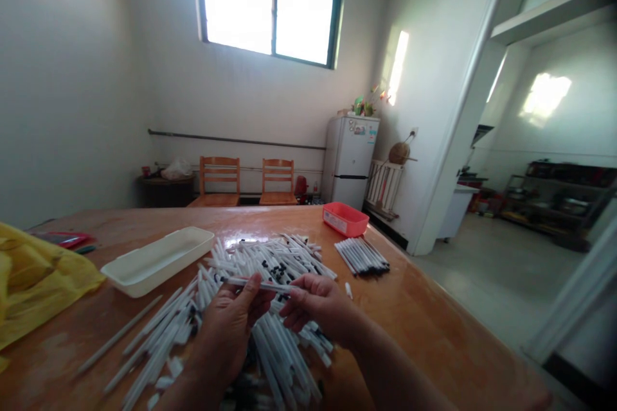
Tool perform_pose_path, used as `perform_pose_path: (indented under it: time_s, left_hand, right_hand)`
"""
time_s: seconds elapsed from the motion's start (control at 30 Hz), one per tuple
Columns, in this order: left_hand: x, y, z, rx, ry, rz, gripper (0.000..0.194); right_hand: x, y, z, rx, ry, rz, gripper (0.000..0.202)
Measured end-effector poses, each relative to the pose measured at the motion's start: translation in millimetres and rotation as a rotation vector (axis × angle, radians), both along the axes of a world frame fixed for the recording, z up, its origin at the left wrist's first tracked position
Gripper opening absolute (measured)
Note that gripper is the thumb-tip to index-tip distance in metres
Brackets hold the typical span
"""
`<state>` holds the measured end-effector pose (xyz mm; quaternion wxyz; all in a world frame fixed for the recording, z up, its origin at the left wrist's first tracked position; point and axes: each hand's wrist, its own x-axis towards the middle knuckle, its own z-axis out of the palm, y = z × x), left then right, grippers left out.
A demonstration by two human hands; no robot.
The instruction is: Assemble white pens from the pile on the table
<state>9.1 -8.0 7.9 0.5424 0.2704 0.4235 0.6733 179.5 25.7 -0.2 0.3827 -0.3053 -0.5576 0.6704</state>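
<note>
A slim white pen [274,286] is held level above the table, spanning both hands. My left hand [230,324] is closed around its left part, thumb on top. At the pen's right end, my right hand [324,303] pinches with thumb and forefinger. Beneath and around the hands lies a loose heap of white pen parts [260,257], with small black pieces [276,270] among them. More white tubes [284,359] lie close below the hands. To the right, a neat row of pens [361,255] has dark ends facing me.
A red plastic box [345,219] sits at the table's far right. On the left are a long cream tray [159,260] and a yellow plastic bag [38,282]. Two wooden chairs [220,176] and a fridge [351,157] stand beyond the wooden table [434,334].
</note>
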Motion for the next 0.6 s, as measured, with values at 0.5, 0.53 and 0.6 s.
perform_pose_path:
  time_s: [0.5, 0.53, 0.6]
  left_hand:
    - [7.8, -4.9, -2.7, 0.053, -0.041, 0.048, 0.032]
    - [8.0, -5.0, -2.9, 0.052, -0.046, 0.047, 0.031]
    - [8.6, -5.1, -3.2, 0.046, -0.061, 0.049, 0.030]
  right_hand:
    - [1.8, -4.8, 6.4, 0.109, -0.059, -0.022, 0.046]
    - [1.5, -5.2, 6.6, 0.111, -0.058, -0.026, 0.046]
    - [0.9, -5.8, 7.0, 0.113, -0.053, -0.027, 0.044]
